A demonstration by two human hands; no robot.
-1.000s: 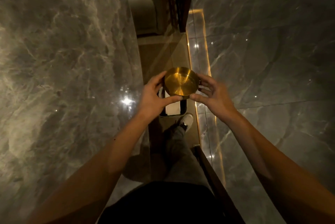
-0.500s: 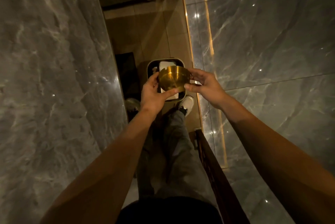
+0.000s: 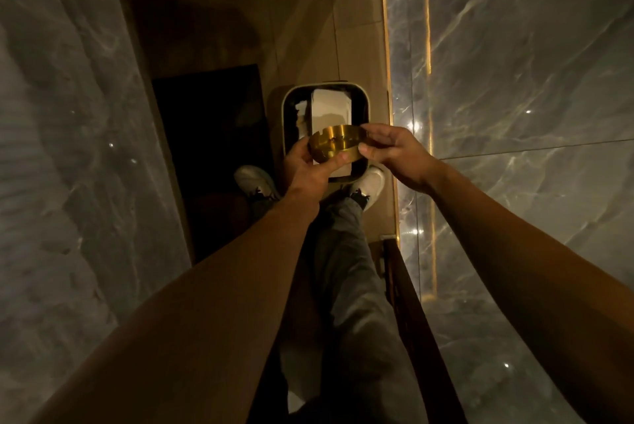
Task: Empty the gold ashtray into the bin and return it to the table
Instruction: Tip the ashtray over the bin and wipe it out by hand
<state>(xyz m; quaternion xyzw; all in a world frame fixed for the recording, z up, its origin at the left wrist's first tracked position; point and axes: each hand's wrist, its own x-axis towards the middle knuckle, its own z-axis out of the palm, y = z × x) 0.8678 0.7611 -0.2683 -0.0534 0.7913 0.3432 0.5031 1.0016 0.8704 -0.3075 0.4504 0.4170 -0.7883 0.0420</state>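
The gold ashtray (image 3: 337,144) is a round metal dish with notches in its rim. It is tipped on its side, its open face turned away from me, directly above the bin (image 3: 290,108). My left hand (image 3: 310,169) grips its near and lower edge. My right hand (image 3: 391,149) pinches its right rim. The bin is a rounded rectangular floor bin with a pale rim, a dark liner and white paper inside. It stands on the tan floor just beyond my shoes.
A grey marble slab (image 3: 61,149) fills the left side and another marble surface (image 3: 531,97) with a lit gold strip fills the right. A dark mat (image 3: 209,135) lies left of the bin. A dark wooden edge (image 3: 411,314) runs along my right leg.
I have stepped closer, so the bin has come fully into view under my hands. The ashtray has turned from facing up towards me to tipped on its side over the bin.
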